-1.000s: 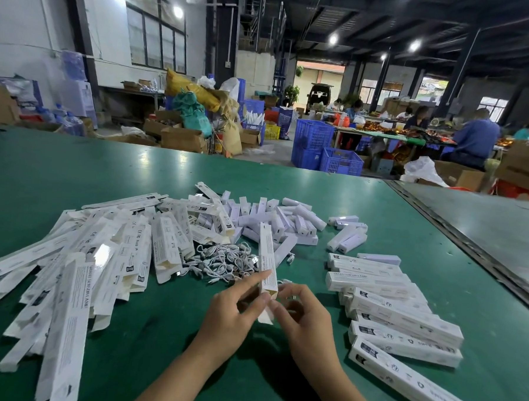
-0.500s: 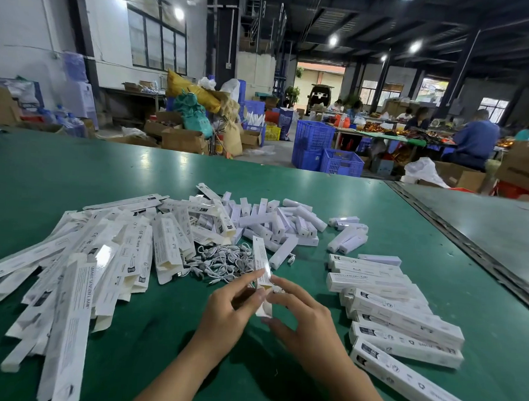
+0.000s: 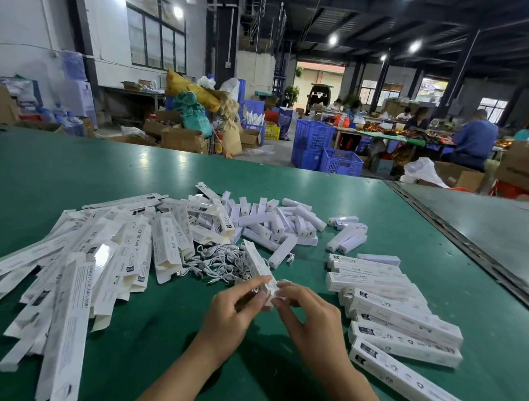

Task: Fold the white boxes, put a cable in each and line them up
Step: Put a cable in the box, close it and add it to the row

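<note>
Left hand (image 3: 234, 310) pinches the near end of a white box (image 3: 257, 265); right hand (image 3: 310, 320), fingertips curled, grips its end flap. The box reaches away over the cable pile (image 3: 217, 260), with finished boxes (image 3: 404, 318) lined up to the right.

Both hands hold one long white box (image 3: 258, 266) at its near end. The left hand (image 3: 236, 309) pinches one side; the right hand (image 3: 309, 317) pinches the other. A pile of white cables (image 3: 217, 262) lies just past the left hand.
</note>
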`<state>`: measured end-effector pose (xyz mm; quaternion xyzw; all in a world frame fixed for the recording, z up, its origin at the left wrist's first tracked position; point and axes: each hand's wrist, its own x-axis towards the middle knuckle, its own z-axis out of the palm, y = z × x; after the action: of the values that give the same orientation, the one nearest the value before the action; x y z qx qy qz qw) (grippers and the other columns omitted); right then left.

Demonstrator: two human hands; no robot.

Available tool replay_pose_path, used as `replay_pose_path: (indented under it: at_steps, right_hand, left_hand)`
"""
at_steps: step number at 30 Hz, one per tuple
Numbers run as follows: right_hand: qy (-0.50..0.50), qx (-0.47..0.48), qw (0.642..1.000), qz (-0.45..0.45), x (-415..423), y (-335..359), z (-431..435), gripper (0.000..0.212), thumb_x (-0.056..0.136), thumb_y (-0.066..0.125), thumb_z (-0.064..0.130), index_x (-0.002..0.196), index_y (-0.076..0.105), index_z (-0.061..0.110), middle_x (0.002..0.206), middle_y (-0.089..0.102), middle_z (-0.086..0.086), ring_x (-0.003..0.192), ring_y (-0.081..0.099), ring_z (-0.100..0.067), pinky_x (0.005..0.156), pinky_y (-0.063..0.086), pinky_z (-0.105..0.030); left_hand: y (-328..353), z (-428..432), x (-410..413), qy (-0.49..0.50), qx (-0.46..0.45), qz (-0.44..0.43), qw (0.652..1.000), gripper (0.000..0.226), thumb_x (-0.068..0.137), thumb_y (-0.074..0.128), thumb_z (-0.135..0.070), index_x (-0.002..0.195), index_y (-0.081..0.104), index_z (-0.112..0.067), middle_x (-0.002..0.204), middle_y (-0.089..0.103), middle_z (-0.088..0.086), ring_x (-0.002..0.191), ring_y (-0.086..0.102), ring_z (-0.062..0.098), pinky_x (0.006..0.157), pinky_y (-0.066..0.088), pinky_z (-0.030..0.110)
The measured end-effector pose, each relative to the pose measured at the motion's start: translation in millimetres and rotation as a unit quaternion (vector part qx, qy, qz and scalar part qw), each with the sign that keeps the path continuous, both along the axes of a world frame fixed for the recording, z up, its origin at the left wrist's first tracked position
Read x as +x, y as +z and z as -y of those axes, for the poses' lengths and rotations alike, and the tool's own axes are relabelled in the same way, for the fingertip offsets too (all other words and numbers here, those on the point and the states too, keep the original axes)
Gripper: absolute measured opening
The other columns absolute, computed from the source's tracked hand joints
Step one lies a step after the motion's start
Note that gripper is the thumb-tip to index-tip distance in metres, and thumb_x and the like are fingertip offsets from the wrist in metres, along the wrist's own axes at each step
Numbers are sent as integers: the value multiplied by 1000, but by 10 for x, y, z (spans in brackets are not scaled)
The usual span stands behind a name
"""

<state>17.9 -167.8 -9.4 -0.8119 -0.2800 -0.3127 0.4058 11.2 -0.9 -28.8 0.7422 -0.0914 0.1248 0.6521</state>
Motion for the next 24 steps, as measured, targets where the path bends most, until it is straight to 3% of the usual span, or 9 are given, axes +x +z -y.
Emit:
replay_pose_path:
  at_steps: [6, 11, 15, 20, 24]
  right_hand:
    - [20, 5, 1000, 17, 24, -22, 13, 6, 84, 73, 10, 90, 75, 10, 103, 72, 5, 89, 67, 1, 78, 56, -20]
    - [27, 18, 999, 14, 18, -14, 0, 7, 83, 72, 15, 86, 76, 11, 98, 71, 4, 85, 64, 2, 76, 51, -12]
    - [21, 83, 993, -76, -10, 13, 27, 12, 79, 79, 21, 88, 70, 21, 83, 68, 13, 75, 65, -5, 67, 52, -17]
    - [22, 118, 981, -151, -35, 12, 26, 25, 75, 83, 17, 90, 65, 26, 88, 67, 14, 71, 63, -12, 66, 55, -29]
    - [29, 146, 974, -172, -34, 0, -12, 26, 74, 84, 15, 89, 65, 26, 86, 68, 11, 69, 63, -15, 65, 55, -34]
  left_hand:
    - [38, -5, -17, 9, 8, 2, 1000, 29, 86, 62, -38, 113, 71, -47, 97, 76, -15, 94, 70, 0, 80, 49, 10]
    - [82, -22, -38, -7, 40, -2, 999, 32, 87, 58, -40, 113, 66, -57, 112, 70, -27, 110, 61, -9, 91, 44, 9]
    - [141, 1, -92, -30, 52, -1, 998, 30, 89, 57, -44, 108, 64, -65, 109, 69, -32, 107, 61, -11, 87, 45, 7]
    - [179, 16, -124, -48, 42, -1, 998, 22, 85, 70, -49, 106, 71, -54, 98, 76, -16, 95, 70, 1, 82, 50, 12]
    - [196, -2, -129, -64, 10, -16, 998, 24, 82, 68, -42, 105, 74, -43, 103, 76, -12, 100, 70, 5, 87, 51, 16]
